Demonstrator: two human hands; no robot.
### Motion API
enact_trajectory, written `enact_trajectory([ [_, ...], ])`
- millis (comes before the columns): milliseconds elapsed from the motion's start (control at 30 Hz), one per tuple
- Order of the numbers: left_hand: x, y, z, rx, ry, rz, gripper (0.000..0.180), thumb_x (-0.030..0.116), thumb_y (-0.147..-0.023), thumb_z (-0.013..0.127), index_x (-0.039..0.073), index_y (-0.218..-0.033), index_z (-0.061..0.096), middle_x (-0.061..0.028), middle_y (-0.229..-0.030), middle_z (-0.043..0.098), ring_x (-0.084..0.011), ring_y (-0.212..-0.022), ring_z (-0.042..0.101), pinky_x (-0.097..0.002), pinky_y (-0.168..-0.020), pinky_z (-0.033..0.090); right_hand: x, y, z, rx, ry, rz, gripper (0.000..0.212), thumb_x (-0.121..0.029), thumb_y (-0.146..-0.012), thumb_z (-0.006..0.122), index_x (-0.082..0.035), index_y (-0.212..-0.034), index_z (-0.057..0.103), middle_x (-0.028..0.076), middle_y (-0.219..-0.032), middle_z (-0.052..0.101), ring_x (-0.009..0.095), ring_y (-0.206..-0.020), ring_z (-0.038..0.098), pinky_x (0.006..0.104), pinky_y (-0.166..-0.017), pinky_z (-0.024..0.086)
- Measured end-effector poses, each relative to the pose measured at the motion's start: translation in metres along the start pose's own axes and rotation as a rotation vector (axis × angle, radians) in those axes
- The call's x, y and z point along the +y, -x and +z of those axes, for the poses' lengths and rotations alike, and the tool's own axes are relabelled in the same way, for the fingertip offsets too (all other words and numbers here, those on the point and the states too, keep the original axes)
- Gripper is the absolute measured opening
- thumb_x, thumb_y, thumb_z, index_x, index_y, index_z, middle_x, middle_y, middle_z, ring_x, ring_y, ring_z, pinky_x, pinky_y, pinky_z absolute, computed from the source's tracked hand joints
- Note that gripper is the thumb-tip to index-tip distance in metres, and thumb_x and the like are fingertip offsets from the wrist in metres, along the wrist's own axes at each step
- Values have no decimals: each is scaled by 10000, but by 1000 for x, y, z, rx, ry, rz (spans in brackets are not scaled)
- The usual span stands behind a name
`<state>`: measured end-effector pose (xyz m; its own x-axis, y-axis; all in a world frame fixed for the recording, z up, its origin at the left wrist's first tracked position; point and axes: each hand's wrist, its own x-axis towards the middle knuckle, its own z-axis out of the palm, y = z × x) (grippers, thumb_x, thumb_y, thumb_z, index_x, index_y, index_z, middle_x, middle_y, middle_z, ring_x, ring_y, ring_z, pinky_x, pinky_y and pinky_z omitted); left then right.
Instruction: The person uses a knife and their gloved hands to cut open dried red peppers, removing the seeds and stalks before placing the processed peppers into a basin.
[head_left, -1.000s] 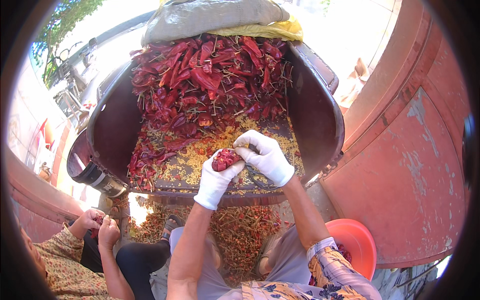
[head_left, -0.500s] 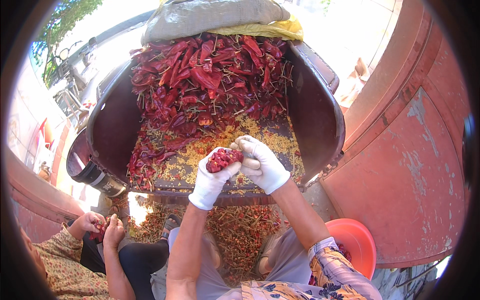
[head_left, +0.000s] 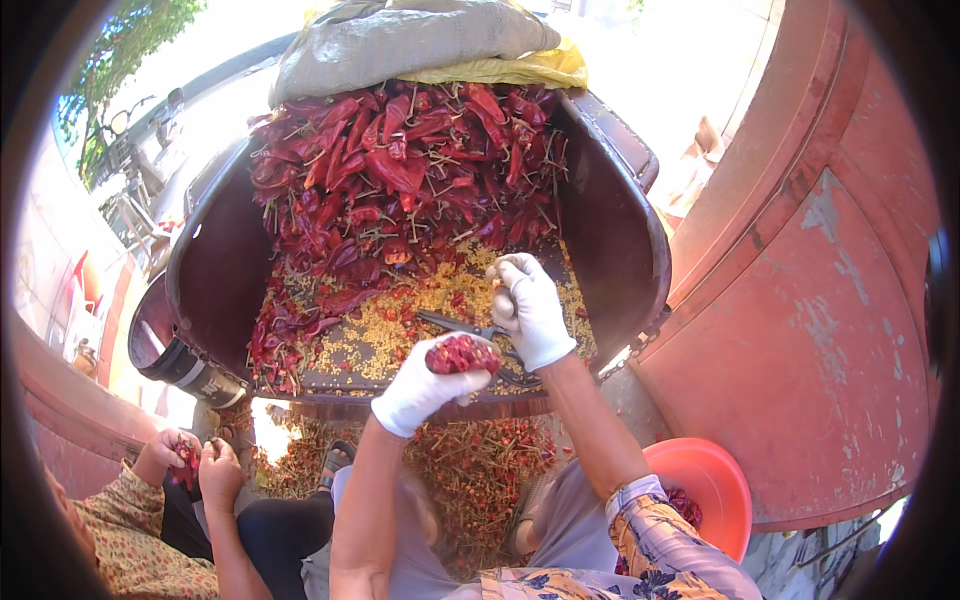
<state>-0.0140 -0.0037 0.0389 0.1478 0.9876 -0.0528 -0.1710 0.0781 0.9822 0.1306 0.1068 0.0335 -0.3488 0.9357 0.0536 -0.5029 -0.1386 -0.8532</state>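
Note:
A bundle of dried red chili peppers (head_left: 463, 355) is clasped in my white-gloved left hand (head_left: 420, 385), cut or stem ends upward, just above the cart's front edge. My right hand (head_left: 530, 312), gloved too, is up and to the right of it, fingers curled together; whether anything small is pinched there I cannot make out. Dark scissors (head_left: 455, 324) lie on the cart bed among yellow seeds (head_left: 372, 335), their handles partly hidden by my right wrist. Behind both hands a large heap of dried red chilies (head_left: 400, 170) fills the back of the cart.
The dark metal cart (head_left: 625, 240) has high side walls; a grey sack (head_left: 400, 45) covers its back. An orange-red basin (head_left: 715, 490) with chilies stands by my right side. At left, a person's hands (head_left: 205, 465) hold chilies. Stems and scraps (head_left: 480, 460) litter the ground.
My right hand has parted from the chili bundle and moved up and right. My left hand has lowered slightly with the bundle. The scissors now show between them.

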Motion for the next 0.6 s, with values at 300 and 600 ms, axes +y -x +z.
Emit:
enact_trajectory([
  [300,-20,-13,-41,281,914,320,109,136,-916,605,30,-917,626,-29,-681,580,-147,-630,561,-286,-598,487,-14,-9,-15,-266,1122,-154,342,-360,-900,515,-95,-1074,643,176,-966,682,291,-815,661,381,-735,521],
  [600,-18,-22,-11,326,623,200,82,102,-862,667,49,-914,632,-44,-650,609,-165,-544,596,-312,-516,514,7,-103,-36,285,1664,-88,339,-232,-789,652,-157,-1117,623,218,-1163,568,391,-970,617,452,-852,497],
])
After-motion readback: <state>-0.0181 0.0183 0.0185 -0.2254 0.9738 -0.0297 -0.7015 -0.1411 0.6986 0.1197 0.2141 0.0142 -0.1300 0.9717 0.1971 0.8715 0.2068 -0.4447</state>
